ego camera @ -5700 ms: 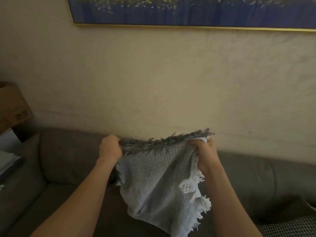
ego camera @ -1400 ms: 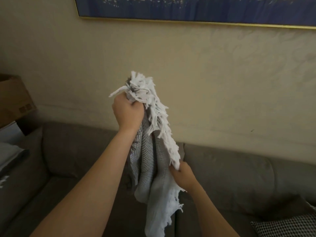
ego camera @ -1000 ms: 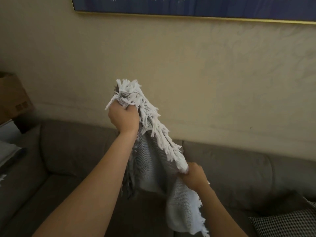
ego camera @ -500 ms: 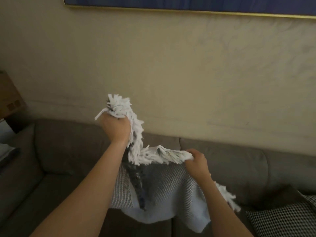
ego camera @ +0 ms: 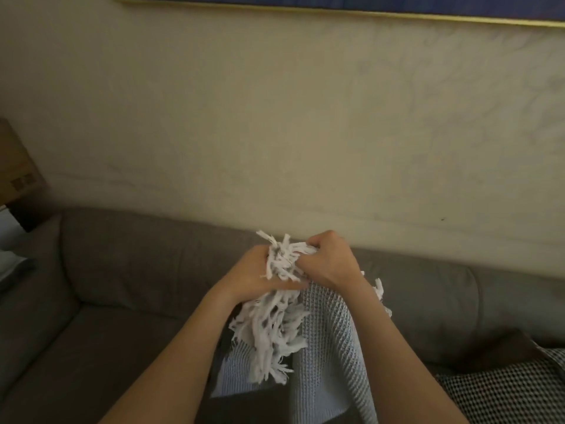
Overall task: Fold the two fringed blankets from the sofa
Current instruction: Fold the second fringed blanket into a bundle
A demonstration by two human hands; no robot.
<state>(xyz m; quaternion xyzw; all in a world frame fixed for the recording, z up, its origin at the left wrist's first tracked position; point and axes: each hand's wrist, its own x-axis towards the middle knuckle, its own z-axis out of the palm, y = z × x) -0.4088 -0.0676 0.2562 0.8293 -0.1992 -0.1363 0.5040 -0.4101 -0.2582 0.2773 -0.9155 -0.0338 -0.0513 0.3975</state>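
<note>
A light grey waffle-knit blanket with a white fringe hangs in front of me above the sofa seat. My left hand and my right hand are close together at chest height, both gripping the bunched fringed edge, with tassels sticking up between them. The rest of the blanket drops down between my forearms, folded over itself. A second blanket is not clearly in view.
A grey-brown sofa runs along the cream wall. A black-and-white checked cushion lies at the lower right. A cardboard box stands at the far left, and a framed blue picture hangs above.
My left hand came down from its raised position and my right hand rose to meet it, bringing the two fringed ends together. The blanket now hangs doubled below both hands.
</note>
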